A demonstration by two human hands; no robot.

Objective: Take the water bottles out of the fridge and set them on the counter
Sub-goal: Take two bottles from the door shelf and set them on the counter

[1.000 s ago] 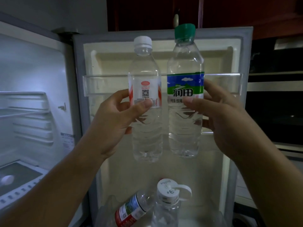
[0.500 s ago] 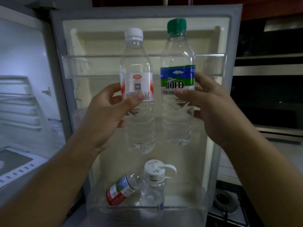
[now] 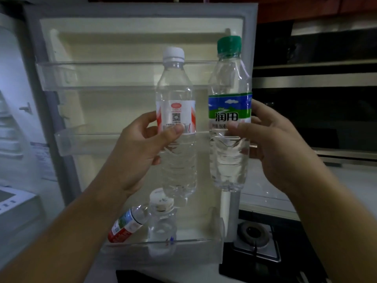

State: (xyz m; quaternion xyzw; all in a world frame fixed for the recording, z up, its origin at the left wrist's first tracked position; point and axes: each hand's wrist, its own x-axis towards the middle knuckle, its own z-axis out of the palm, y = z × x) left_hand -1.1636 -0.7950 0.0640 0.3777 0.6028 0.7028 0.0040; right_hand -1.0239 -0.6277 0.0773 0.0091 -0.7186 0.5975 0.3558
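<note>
At centre frame the left hand [image 3: 142, 148] gripped a white-capped bottle [image 3: 176, 94] — thumb and fingers curled round its label — and the right hand [image 3: 271, 144] clasped a green-capped bottle [image 3: 229, 78] likewise. Both were upright before the fridge door [image 3: 122, 37]; its bottom shelf [image 3: 183, 241], lower centre, held a red-labelled bottle [image 3: 126, 225] and a white-lidded bottle [image 3: 162, 221].

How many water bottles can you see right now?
4. A white-capped bottle in the left hand, a green-capped bottle in the right hand, a red-labelled bottle leaning and a clear bottle upright in the bottom door shelf. Others may be hidden.
</note>
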